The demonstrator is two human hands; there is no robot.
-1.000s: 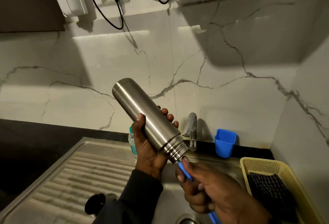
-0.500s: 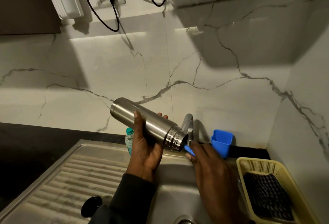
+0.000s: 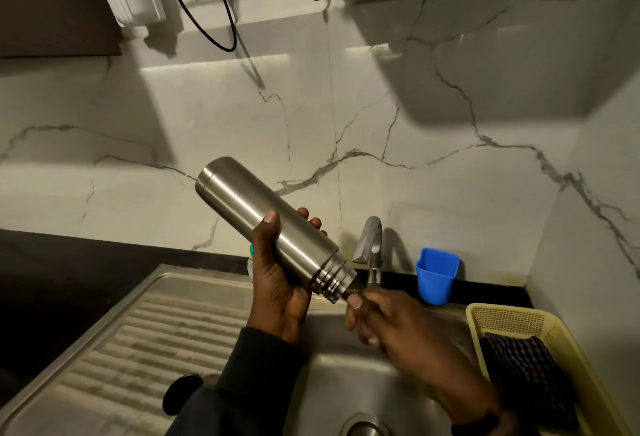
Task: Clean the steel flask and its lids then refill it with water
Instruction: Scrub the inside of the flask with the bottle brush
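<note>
The steel flask (image 3: 266, 221) is tilted above the sink, base up to the left, threaded mouth down to the right. My left hand (image 3: 280, 280) grips its lower body from underneath. My right hand (image 3: 388, 321) sits right at the mouth, fingers curled round a thin handle that goes into the flask; only a dark stub of it shows at the opening. Earlier frames show this handle as blue. A black round lid (image 3: 181, 397) lies on the ribbed drainboard (image 3: 114, 359).
The steel tap (image 3: 369, 245) stands just behind the flask's mouth. A blue cup (image 3: 437, 274) sits at the back ledge, a yellow basket (image 3: 512, 321) with a dark cloth at right. The sink basin (image 3: 346, 383) and drain lie below my hands. A small bottle is half hidden behind my left hand.
The flask dropped flatter, then tilted base-up again. My right hand pushed the blue handle further into the mouth, so almost none of it shows now.
</note>
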